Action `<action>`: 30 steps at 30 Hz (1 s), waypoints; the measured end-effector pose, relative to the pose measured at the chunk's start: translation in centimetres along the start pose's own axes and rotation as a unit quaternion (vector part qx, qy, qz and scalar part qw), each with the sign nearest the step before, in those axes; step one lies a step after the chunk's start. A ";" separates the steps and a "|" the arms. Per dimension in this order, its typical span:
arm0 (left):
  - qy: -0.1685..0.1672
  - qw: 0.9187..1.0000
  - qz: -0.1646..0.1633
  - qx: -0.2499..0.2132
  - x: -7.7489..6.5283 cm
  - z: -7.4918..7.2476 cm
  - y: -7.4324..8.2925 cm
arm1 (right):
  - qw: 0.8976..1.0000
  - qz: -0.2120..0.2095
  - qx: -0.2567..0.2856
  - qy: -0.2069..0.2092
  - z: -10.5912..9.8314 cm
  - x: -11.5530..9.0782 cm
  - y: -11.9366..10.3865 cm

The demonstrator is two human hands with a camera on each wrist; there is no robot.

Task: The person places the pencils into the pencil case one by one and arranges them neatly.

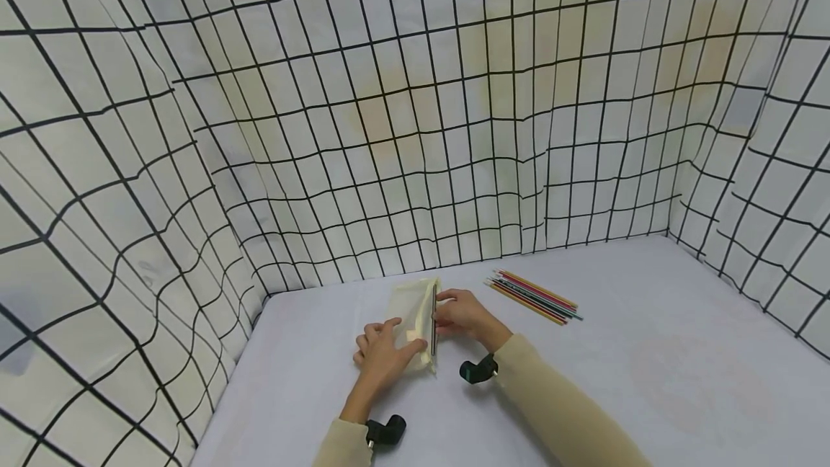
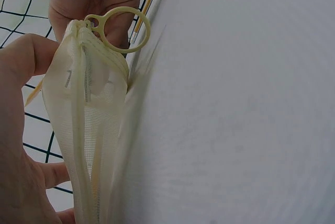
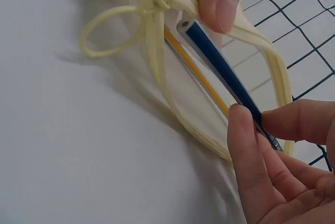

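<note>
Pale yellow mesh forms the pouch (image 1: pixel 403 301), lying left of the loose pencils (image 1: pixel 534 297) on the white table (image 1: pixel 648 330). Our left hand (image 1: pixel 382 359) grips the pouch from the left and hides part of it. Our right hand (image 1: pixel 467 317), at the right edge, pinches a blue pencil (image 3: pixel 220 62) at the pouch's opening, where a yellow pencil (image 3: pixel 196 69) shows inside. We see the pull ring (image 2: pixel 148 29) at the near end; a gridded cloth (image 1: pixel 402 164) rises at the far side.
</note>
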State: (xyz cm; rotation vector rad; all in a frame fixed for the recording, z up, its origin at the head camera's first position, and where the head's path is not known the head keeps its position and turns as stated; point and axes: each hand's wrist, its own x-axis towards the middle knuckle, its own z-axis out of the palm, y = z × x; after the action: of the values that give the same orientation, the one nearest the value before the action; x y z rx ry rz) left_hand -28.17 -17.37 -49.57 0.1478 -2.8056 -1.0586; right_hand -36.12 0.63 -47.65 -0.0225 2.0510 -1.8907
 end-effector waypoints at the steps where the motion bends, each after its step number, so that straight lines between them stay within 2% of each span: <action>1: 0.000 1.000 0.000 0.001 0.0 0.0 0.0 | 1.000 0.001 0.001 0.003 0.1 0.1 0.0; 15: -0.003 1.000 -0.001 0.001 -0.1 -0.1 0.2 | 1.000 0.017 -0.008 0.020 1.1 0.7 0.5; 23: -0.002 1.000 -0.002 0.004 -0.1 0.0 0.2 | 1.000 0.001 -0.007 0.019 1.5 0.3 0.5; 30: -0.001 1.000 -0.005 0.000 -0.2 -0.2 0.5 | 1.000 -0.013 -0.014 0.014 0.7 -0.1 0.5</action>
State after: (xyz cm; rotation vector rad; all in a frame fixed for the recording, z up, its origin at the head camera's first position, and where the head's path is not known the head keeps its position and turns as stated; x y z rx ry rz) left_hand -27.94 -17.15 -49.12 0.1618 -2.8092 -1.0627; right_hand -35.72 0.03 -48.17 -0.0318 2.1055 -1.8877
